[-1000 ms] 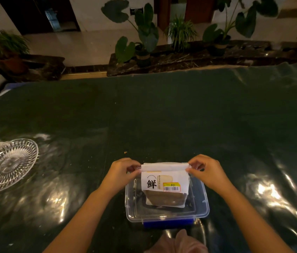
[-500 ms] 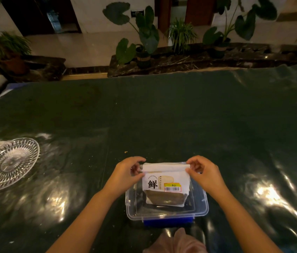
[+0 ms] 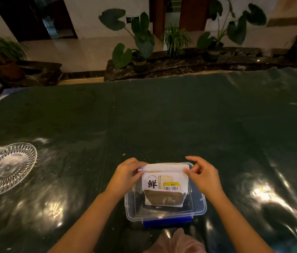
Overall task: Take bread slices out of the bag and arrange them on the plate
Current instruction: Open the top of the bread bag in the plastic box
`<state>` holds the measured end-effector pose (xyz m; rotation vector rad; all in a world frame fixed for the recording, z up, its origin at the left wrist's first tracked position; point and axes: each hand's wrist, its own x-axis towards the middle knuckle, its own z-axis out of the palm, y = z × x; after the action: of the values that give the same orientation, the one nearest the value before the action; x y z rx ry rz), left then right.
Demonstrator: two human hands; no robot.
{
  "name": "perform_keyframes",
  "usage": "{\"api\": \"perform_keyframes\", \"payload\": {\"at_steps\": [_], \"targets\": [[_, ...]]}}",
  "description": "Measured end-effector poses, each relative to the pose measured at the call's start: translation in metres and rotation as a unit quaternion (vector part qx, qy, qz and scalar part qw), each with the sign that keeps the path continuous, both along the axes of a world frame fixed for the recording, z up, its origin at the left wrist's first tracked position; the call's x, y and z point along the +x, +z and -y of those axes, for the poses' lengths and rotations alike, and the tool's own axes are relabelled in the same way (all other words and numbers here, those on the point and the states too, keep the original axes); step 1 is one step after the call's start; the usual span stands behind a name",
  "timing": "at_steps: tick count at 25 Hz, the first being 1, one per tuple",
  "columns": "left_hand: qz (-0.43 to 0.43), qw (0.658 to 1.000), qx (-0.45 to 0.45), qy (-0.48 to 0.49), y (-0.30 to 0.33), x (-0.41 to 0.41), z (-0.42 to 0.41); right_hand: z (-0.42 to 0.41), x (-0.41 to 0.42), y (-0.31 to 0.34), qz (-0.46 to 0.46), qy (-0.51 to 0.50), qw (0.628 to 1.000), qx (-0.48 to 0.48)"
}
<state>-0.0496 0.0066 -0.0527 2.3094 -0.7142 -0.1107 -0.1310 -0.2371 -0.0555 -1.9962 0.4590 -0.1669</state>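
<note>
A white bread bag (image 3: 164,181) with a black character and a yellow barcode label stands upright in a clear plastic box (image 3: 199,207) near the table's front edge. Brown bread shows through its lower window. My left hand (image 3: 127,173) pinches the left end of the bag's folded top. At the right end, my right hand (image 3: 201,175) has thumb and middle fingers on the fold, with the index finger lifted. The cut-glass plate (image 3: 7,168) lies bare at the far left of the table.
The table (image 3: 162,121) wears a glossy dark green cover with bright glare patches. The box has a blue clip (image 3: 167,222) on its near side. A pinkish cloth (image 3: 177,242) shows at the bottom edge. Potted plants (image 3: 140,50) stand beyond the far edge.
Both hands stay at the bag's folded top. My right index finger has lifted off the fold and the fingers have spread. The bag stays upright in the box.
</note>
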Motion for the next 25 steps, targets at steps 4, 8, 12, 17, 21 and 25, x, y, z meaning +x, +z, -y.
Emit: {"api": "perform_keyframes", "payload": {"at_steps": [4,8,12,17,21,25], "targets": [[0.000,1.000,0.010,0.002,0.003,0.000,0.004,0.005,0.003,0.001,-0.015,0.023,0.999,0.038],[0.008,0.998,0.048,-0.029,0.008,0.003,0.003,0.008,-0.003,0.006,0.002,0.090,0.996,0.008],[0.044,0.999,0.018,-0.021,0.010,0.009,-0.001,0.006,-0.006,0.003,0.030,0.098,0.994,-0.044],[-0.055,0.996,-0.059,0.044,0.012,0.020,0.008,0.005,0.008,0.009,0.047,0.069,0.996,-0.026],[-0.123,0.992,-0.021,0.030,0.014,0.023,0.013,0.007,0.025,0.010,0.001,0.066,0.998,0.006],[0.051,0.996,0.070,-0.034,0.014,0.021,0.019,0.007,0.032,0.007,-0.030,0.064,0.997,0.031]]}}
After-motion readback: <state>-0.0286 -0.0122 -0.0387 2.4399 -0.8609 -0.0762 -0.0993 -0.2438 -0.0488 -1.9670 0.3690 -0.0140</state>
